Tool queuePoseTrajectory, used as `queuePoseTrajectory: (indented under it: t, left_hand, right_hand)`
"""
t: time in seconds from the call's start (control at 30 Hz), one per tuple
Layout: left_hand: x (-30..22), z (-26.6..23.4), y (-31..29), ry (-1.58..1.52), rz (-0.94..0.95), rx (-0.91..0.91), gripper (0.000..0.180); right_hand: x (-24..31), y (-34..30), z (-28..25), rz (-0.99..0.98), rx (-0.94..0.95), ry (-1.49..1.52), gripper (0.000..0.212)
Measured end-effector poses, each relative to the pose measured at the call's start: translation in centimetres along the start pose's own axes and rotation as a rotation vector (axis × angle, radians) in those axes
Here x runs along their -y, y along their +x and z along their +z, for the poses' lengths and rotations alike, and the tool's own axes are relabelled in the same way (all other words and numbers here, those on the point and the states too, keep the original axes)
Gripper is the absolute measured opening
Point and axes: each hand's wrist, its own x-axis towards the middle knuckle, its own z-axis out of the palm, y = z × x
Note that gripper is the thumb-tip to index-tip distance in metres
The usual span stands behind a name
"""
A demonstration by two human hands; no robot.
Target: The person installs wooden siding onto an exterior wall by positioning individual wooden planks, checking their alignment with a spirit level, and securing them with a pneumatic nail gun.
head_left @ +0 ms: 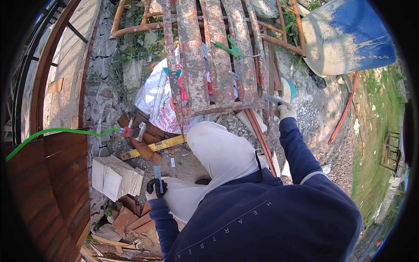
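Observation:
My left hand (155,188), in a dark and white glove, rests by my bent knee and grips a short flat grey-blue bar (157,175) that points away from me. My right hand (287,112), in a white glove, is stretched out to the right corner of a rusty red metal frame (205,56) and holds a flat metal blade tool (273,99) against that corner. My knee in white trousers (220,150) lies between the two hands. Navy sleeves cover both arms.
A stack of pale tiles (114,178) lies left of my left hand, with red-brown tile pieces (131,218) below. A yellow level (152,147), a green hose (65,130), a white printed sack (159,102), a blue-white drum (345,35) and dark wooden boards (56,183) surround me on gravel.

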Motion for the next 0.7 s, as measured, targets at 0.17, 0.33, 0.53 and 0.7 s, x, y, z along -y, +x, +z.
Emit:
queuePoseTrajectory:
  t: [0.17,0.33,0.53,0.7]
  left_hand:
    - [3.2,-1.8,9.5,0.035,0.152,0.057,0.018]
    - [1.3,0.6,9.3,0.148,0.258,-0.014,0.015]
    - [2.6,-1.0,13.5,0.198,0.243,-0.065,0.013]
    - [1.9,-0.6,13.7,0.323,0.249,-0.063,0.016]
  right_hand:
    - [-2.3,6.7,-5.3,-0.178,-0.273,0.158,0.026]
    - [-11.3,3.9,-13.3,0.077,-0.595,0.157,0.023]
    - [-14.9,7.4,-15.1,0.218,-0.565,0.104,0.024]
    - [-14.0,11.2,-12.9,0.304,-0.536,0.403,0.021]
